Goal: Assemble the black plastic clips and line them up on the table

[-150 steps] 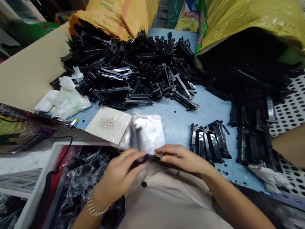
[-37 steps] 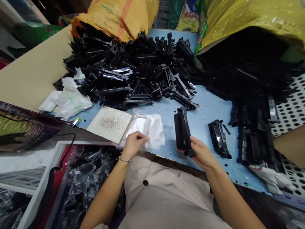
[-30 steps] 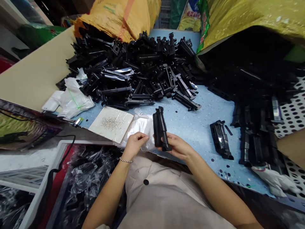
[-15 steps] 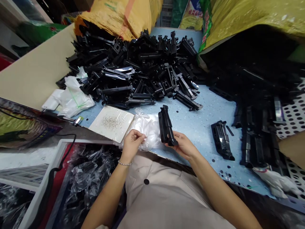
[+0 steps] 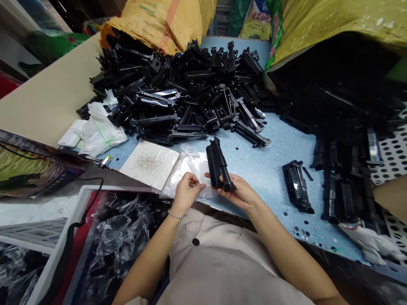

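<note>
On the table, the bags lie right of the board and before the heaped parts.

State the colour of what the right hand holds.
The long moulded plastic in the right hand is black; head view shows it.

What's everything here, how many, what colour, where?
Held plastic: one or two pieces, black, centre
Loose plastic: one or two, black, right of centre
Plastic pile: uncountable, black, back and right
Table: one, blue top, underneath
Sack: one, orange, back left
Second sack: one, yellow, back right
Board: one, off-white, left of centre
Bits: many, brownish, on the board
Clear bags: count unclear, see-through, beside the board
Crumpled bag: one or more, white, left
Box: one, white rim, lower left
Cloth: one, white, lower right
Left hand: one, bare, near clear bags
Right hand: one, bare, holding plastic
</note>
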A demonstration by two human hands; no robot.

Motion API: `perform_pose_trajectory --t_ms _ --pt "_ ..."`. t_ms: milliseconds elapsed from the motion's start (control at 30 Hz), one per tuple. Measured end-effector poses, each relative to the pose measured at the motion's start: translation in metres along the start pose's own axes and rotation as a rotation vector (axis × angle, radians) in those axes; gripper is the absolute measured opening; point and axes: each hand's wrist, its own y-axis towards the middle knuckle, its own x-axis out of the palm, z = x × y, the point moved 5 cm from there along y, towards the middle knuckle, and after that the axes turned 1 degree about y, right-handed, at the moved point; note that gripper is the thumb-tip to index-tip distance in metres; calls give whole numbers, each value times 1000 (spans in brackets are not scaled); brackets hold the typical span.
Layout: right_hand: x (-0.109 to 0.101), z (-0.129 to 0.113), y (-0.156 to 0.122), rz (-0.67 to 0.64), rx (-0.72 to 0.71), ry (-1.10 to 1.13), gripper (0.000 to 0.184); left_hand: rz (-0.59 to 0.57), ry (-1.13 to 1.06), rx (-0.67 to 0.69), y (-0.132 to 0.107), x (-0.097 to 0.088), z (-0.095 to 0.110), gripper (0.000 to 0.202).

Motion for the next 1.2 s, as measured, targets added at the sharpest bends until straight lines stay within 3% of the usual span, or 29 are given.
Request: perform_pose_trajectory --t_ms 200,300,333,433,500,633,767,867,933,1000,1100,1200 --pt "-4 10 10 -46 48 -27 25 -24 24 60 0 -5 8 16" --pt "-12 20 16 9 70 -63 28 93 316 265 -7 -20 26 3" --pt "-15 22 18 30 66 -66 28 108 452 343 -10 -24 33 8" --pt "-17 22 21 53 44 -91 26 29 801 483 -13 -27 44 27" --pt "-17 18 17 74 20 -133 23 -7 891 493 -11 -28 46 36" --pt "-14 17 -9 29 54 -115 25 18 764 432 -2 -34 47 53" --pt "-9 50 -39 -195 388 54 25 -83 613 405 3 -38 39 59" --pt "-10 68 -34 -229 496 260 25 -108 580 392 -2 -43 34 64" --pt "-8 71 -18 -226 469 348 28 -131 582 390 -11 -43 36 67" --pt "-5 69 0 -215 415 286 30 -200 600 466 -26 -35 46 70" --pt "-1 58 18 -128 261 14 24 -357 599 617 -52 -11 63 74" --pt "-1 41 17 42 -4 -346 13 -424 590 672 -64 11 71 69"
